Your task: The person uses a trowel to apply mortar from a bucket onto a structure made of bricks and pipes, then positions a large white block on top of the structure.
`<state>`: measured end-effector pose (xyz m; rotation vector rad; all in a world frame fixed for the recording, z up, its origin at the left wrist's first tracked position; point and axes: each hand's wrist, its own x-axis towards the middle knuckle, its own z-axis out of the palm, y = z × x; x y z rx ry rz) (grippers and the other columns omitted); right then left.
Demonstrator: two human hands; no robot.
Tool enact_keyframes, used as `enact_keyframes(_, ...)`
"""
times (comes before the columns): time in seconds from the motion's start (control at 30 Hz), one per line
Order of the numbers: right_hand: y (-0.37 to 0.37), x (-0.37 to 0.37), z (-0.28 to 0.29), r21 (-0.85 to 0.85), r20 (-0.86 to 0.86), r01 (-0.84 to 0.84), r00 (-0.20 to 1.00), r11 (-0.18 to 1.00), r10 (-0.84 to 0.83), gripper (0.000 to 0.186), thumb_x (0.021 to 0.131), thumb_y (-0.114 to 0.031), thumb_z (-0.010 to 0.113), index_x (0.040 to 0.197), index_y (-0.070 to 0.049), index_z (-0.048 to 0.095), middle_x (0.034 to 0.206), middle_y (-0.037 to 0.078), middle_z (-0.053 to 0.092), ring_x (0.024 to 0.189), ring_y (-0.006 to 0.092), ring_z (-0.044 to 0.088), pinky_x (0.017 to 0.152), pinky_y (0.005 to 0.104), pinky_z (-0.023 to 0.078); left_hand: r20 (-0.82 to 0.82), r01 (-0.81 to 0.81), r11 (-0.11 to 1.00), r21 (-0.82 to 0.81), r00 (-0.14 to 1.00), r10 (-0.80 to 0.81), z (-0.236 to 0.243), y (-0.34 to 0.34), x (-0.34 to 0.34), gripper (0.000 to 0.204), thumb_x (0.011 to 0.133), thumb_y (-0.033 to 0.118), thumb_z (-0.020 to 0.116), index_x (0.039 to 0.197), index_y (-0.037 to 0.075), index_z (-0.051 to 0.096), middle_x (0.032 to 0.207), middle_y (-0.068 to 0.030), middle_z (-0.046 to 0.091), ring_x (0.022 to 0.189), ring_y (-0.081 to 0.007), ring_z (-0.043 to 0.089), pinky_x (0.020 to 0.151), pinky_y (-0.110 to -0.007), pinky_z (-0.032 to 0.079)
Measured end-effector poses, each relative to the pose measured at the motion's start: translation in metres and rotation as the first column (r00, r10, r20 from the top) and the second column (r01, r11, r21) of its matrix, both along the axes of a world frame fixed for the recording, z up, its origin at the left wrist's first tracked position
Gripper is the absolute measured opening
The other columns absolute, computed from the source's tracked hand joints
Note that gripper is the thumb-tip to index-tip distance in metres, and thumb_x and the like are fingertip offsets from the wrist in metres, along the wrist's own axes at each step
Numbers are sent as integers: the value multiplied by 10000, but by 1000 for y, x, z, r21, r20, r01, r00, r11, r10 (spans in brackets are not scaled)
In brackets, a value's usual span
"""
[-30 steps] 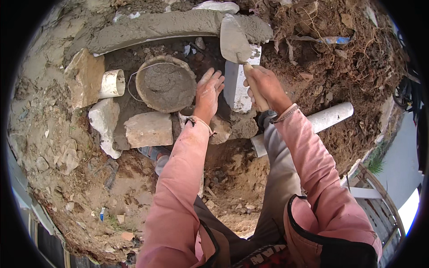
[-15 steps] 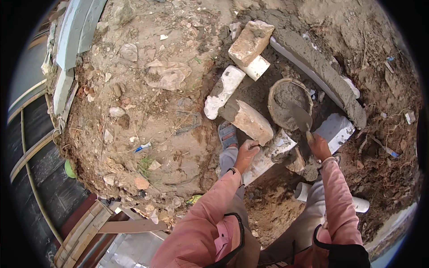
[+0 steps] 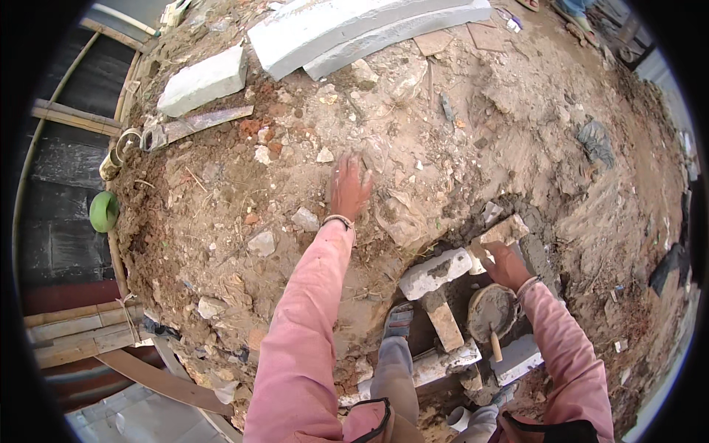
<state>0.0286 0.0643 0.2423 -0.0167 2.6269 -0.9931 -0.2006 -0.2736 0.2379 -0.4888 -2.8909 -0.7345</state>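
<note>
My left hand [image 3: 350, 186] reaches out low over the dirt, holding nothing, its fingers stretched and slightly blurred. Small stones and a torn plastic sheet [image 3: 402, 220] lie around it. To the right, my right hand [image 3: 507, 267] rests against a rough tan block [image 3: 506, 230], fingers apart; its underside is hidden. Beneath that arm sits a round bucket [image 3: 473, 314] of wet grey mortar [image 3: 490, 308]. A trowel [image 3: 495, 345] leans in it, wooden handle toward me, blade mostly hidden. A mortar-smeared white block [image 3: 436, 274] and a narrow tan block [image 3: 446, 327] lie left of the bucket.
Long white blocks [image 3: 369, 33] lie at the far side, with a shorter white block [image 3: 203, 83] and a handsaw [image 3: 207, 124] to their left. Bamboo poles and dark sheeting [image 3: 74, 177] border the left. My sandalled foot [image 3: 399, 322] stands beside the pit. Another person's feet [image 3: 580, 22] show far right.
My view has swung toward the far left ground. My right hand has let go of the trowel and moved to the tan block. My left hand has left the narrow block and reached forward.
</note>
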Motion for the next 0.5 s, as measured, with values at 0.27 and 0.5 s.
enact_keyframes(0.27,-37,-331,113,-159,-186,229,948,960,-257,563,880,-327,620,1279,55,505,1251,277,558,1165,370,556,992,413,430,-102,-132,896,-425,990,97,-33,-20,-116,787,912,546,471,1483,48,260,1563,-138,208,1453,-313,141,1157,-557,74)
enact_keyframes(0.5,11,-562,149,-143,-698,589,510,795,-503,684,782,-380,706,1185,145,534,1177,355,567,1109,436,570,971,426,433,40,-58,887,-459,995,86,-29,-17,-123,849,914,590,430,1495,13,207,1562,-192,168,1454,-350,113,1145,-580,51)
